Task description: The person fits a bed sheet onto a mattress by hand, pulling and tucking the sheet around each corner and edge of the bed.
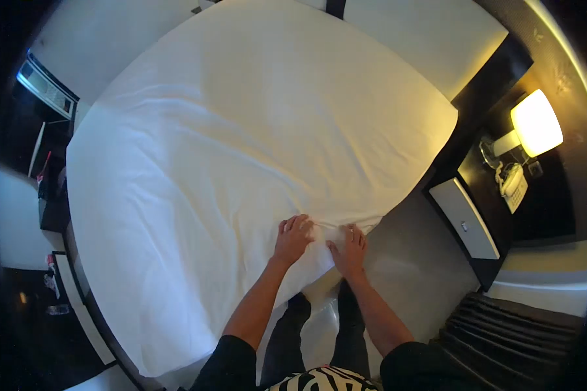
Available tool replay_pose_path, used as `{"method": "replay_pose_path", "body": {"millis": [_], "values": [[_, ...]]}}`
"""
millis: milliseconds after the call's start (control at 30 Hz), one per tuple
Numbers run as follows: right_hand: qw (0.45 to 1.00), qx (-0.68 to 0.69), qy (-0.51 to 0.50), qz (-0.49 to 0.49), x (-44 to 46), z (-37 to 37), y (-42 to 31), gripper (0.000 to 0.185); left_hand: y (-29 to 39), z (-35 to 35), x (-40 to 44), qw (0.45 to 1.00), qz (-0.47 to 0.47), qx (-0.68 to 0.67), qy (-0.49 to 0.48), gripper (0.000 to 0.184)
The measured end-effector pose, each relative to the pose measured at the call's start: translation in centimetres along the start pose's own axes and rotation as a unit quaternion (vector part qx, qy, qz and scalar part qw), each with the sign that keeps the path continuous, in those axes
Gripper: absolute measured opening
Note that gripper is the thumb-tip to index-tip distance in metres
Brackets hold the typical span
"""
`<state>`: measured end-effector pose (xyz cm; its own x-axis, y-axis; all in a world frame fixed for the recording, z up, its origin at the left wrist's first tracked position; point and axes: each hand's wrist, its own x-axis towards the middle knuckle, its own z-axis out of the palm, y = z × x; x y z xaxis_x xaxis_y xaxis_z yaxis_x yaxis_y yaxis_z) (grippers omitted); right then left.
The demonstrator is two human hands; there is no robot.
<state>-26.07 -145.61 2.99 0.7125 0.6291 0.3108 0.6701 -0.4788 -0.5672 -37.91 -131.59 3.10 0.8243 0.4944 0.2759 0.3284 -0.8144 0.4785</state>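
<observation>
A white bed sheet (261,130) covers the large mattress, with creases running across it towards my hands. At the bed's near edge, my left hand (295,238) rests on the sheet with its fingers curled into the cloth. My right hand (351,251) is just to the right, thumb and fingers closed on the gathered sheet near the corner. A small fold bunches between the two hands. The fingertips are partly hidden by the cloth.
On the right, a nightstand (464,218) carries a lit lamp (537,124) and a telephone (514,186). A dark pleated cloth (502,339) lies at lower right. Dark furniture (39,313) lines the left side. A white headboard panel (430,42) stands behind the bed.
</observation>
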Motion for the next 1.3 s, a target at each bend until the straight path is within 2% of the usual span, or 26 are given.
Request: {"method": "replay_pose_path", "body": {"millis": [33, 200, 300, 433, 533, 700, 733, 800, 833, 933, 967, 1067, 1100, 1200, 1233, 1300], "values": [[0.998, -0.050, 0.015, -0.033, -0.3, 0.2, -0.7, 0.025, -0.1, 0.1, 0.1, 1.000, 0.005, -0.005, 0.002, 0.020], [0.990, -0.135, -0.017, -0.034, -0.3, 0.9, 0.7, 0.018, -0.4, 1.2, -0.4, 0.996, -0.008, 0.045, -0.078, 0.017], [0.991, -0.119, -0.061, -0.028, -1.5, 1.5, 1.4, 0.011, -0.3, 1.5, -1.7, 0.992, -0.029, 0.057, -0.110, 0.016], [0.996, -0.059, -0.064, 0.003, -1.8, 1.2, 1.6, 0.007, -0.8, 1.0, -3.2, 0.992, -0.022, 0.072, -0.103, 0.013], [0.997, -0.039, -0.067, 0.010, -1.7, 1.1, 1.6, 0.008, -0.9, -0.1, -4.9, 0.997, -0.041, -0.040, -0.049, 0.015], [0.993, -0.035, -0.106, 0.036, -1.3, -0.1, 0.5, 0.010, -1.2, -3.3, -10.1, 0.999, -0.048, -0.015, -0.011, 0.021], [0.993, -0.029, -0.112, 0.031, -2.0, 0.0, -0.2, 0.010, -1.4, -3.0, -10.3, 0.999, -0.042, 0.014, -0.028, 0.022], [0.996, 0.001, -0.076, -0.050, -3.7, 0.4, -1.8, 0.011, -2.1, -2.1, -10.1, 0.996, -0.029, 0.068, -0.055, 0.024], [0.994, 0.015, -0.058, -0.089, -4.3, 0.4, -2.6, 0.011, -2.0, -1.9, -10.1, 0.995, -0.038, 0.071, -0.053, 0.024], [0.991, -0.019, -0.063, -0.114, -6.3, 0.1, -6.0, 0.013, -1.7, -1.4, -10.3, 0.993, -0.067, 0.092, 0.026, 0.023], [0.990, -0.035, -0.061, -0.123, -6.9, 0.2, -6.6, 0.014, -1.6, -1.3, -10.3, 0.992, -0.074, 0.095, 0.027, 0.023], [0.980, -0.053, -0.117, -0.152, -6.3, 2.1, -4.2, 0.015, -0.2, -2.1, -10.1, 0.946, -0.269, 0.143, 0.109, 0.017], [0.973, -0.063, -0.145, -0.166, -6.7, 2.4, -3.3, 0.016, -0.2, -1.5, -10.5, 0.944, -0.277, 0.143, 0.108, 0.017], [0.966, -0.090, -0.177, -0.165, -7.1, 3.2, -2.8, 0.016, -2.4, -0.8, -10.7, 0.948, -0.286, 0.139, -0.029, 0.021], [0.963, -0.107, -0.189, -0.158, -7.0, 3.3, -2.8, 0.016, -2.6, -2.0, -11.0, 0.947, -0.287, 0.143, -0.022, 0.021], [0.963, -0.083, -0.198, -0.160, -7.8, 2.5, -2.3, 0.016, -2.7, -4.1, -11.9, 0.972, -0.183, 0.106, -0.102, 0.016]]}}
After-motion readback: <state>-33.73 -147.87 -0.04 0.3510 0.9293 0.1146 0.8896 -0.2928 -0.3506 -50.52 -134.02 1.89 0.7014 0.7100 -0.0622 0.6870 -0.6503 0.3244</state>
